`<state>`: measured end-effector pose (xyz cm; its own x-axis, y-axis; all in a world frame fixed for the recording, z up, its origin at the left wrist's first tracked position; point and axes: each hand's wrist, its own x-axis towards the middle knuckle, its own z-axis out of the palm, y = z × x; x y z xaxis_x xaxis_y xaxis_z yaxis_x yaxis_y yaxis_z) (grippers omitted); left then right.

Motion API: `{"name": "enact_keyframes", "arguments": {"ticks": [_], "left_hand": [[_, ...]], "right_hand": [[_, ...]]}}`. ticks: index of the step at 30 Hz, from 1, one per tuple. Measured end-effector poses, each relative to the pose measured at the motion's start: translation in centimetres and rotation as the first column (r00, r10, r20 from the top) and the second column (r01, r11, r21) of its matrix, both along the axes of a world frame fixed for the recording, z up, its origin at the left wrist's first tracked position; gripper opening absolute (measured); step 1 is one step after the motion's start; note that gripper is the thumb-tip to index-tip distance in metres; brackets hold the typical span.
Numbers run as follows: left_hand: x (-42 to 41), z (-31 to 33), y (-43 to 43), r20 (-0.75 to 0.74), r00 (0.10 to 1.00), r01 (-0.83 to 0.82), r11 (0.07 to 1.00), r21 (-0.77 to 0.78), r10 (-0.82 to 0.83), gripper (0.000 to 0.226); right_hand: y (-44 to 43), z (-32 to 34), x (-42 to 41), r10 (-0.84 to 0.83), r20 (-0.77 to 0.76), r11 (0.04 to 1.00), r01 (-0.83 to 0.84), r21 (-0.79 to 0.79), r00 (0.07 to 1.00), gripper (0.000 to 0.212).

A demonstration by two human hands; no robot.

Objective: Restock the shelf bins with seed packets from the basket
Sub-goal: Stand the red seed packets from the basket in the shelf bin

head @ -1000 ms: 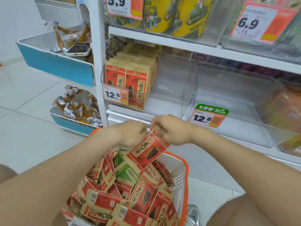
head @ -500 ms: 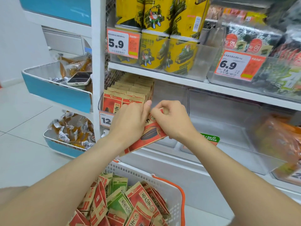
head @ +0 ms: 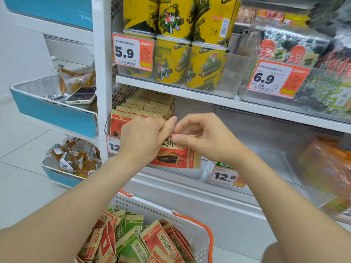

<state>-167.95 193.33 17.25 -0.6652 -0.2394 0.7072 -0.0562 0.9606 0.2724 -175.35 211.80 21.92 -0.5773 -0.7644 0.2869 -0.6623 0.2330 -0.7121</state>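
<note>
My left hand [head: 141, 141] and right hand [head: 205, 137] both pinch the top edge of one red seed packet [head: 174, 158], upright over the clear bin [head: 197, 172] front lip. Open room lies right of the stocked row [head: 150, 105] (packed against the left wall). The basket [head: 190, 223] sits below, cut off; my left hand hides the packet's left side.

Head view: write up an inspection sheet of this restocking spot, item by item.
Surface: white shelf board; below it, clear plastic bin part-filled with upright red-and-kraft packets.
Job's things: red seed packet held in front of that bin; white plastic basket with orange handles holds red and green packets.
Clutter: smartphone lying in blue side tray.
Hands: left hand and right hand both hold the packet's top edge.
Cables: nothing seen.
Surroundings: yellow cans above, 5.9 price tag, pale tiled floor.
</note>
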Motion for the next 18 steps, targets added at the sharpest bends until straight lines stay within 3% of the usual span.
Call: {"name": "enact_keyframes", "arguments": {"ticks": [4, 7, 9, 12, 14, 18], "left_hand": [[-0.3, 0.2, 0.6, -0.217, 0.976, 0.027, 0.999, -0.028, -0.032, 0.051], [-0.5, 0.6, 1.5, -0.291, 0.951, -0.066, 0.989, 0.131, 0.102, 0.023], [-0.6, 0.5, 2.0, -0.290, 0.938, -0.089, 0.939, 0.332, 0.192, 0.035], [-1.3, -0.3, 2.6, -0.117, 0.991, 0.017, 0.784, 0.620, 0.071, 0.061], [-1.7, -1.2, 2.4, -0.030, 0.999, 0.052, 0.780, 0.623, -0.043, 0.075], [-1.2, -0.7, 1.5, -0.009, 0.998, 0.065, 0.865, 0.497, -0.070, 0.075]], "right_hand": [[-0.3, -0.6, -0.3, -0.071, 0.037, 0.992, 0.067, 0.104, 0.997, 0.012], [-1.0, -1.5, -0.7, -0.283, 0.045, 0.959, 0.282, 0.012, 0.958, 0.010], [-1.3, -1.7, -0.6, -0.404, 0.201, 0.899, 0.428, -0.093, 0.892, 0.013], [-1.7, -1.6, 0.3, -0.322, 0.586, 0.842, 0.508, -0.182, 0.744, 0.015], [-1.9, -1.9, 0.5, -0.271, 0.650, 0.872, 0.468, -0.147, 0.710, 0.017], [-1.3, -1.8, 0.3, -0.213, 0.565, 0.948, 0.309, -0.078, 0.797, 0.019]]}}
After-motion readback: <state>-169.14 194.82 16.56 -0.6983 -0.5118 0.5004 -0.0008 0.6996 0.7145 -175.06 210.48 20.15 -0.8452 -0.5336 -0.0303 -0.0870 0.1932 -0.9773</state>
